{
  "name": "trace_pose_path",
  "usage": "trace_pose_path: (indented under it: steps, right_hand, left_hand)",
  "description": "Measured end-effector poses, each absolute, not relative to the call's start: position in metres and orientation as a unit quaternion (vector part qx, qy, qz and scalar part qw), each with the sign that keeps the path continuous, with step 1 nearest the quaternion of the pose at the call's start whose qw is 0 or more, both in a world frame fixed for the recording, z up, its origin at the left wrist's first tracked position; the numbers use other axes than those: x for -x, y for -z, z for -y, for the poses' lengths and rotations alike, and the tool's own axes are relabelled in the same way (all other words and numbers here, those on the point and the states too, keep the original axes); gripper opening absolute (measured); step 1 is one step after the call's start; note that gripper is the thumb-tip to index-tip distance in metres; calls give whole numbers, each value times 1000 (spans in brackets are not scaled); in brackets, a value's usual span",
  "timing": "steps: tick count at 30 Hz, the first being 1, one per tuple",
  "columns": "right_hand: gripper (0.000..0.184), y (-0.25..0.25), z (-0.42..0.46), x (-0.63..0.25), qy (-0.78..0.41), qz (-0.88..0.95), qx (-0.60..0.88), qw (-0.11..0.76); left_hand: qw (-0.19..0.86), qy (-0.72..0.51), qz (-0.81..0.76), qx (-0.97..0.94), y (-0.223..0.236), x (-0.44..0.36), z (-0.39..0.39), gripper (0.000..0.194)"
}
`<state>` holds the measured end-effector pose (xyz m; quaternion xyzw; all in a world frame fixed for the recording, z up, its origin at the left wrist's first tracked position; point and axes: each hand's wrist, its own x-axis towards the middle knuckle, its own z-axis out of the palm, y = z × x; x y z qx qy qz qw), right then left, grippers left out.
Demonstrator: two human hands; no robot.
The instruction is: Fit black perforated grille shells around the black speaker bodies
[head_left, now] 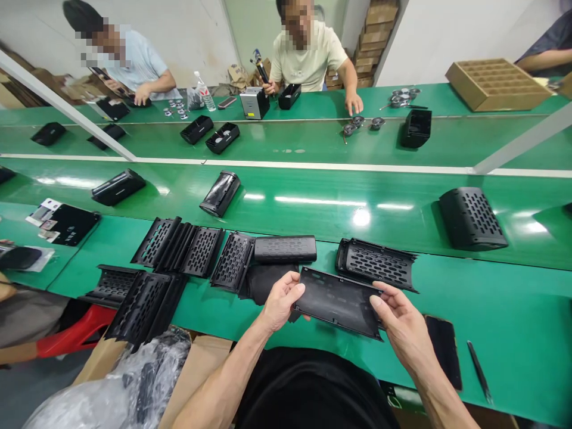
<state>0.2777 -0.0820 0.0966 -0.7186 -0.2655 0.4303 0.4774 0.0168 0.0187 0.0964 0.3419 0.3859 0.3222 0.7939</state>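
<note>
Between my two hands is a black plastic speaker cover, its inner side facing up and a dark sheet lying across its slots. My left hand grips the left end, thumb on top. At the right end, my right hand pinches the edge between thumb and fingers. Just beyond it lie thin black sheets and a closed-looking black cover. To the right rests a stack of slotted covers. More slotted covers stand in a row to the left, with others at the table's front edge.
A phone and black tweezers lie at my right. Speaker housings sit on the green conveyor. Left of me is a carton with plastic bags. Two co-workers work across the line; a divided box stands far right.
</note>
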Motion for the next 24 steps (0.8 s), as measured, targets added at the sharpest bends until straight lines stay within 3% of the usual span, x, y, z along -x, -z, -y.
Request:
trace_pose_path:
  steps: [4, 24]
  right_hand:
    - [39, -93, 89, -282, -512, 257, 693, 438]
    - [51, -103, 84, -273, -519, 212, 693, 454]
  left_hand:
    - [789, -330, -390, -343, -97, -17, -20, 44]
    - [793, -341, -384, -327, -90, -15, -23, 43]
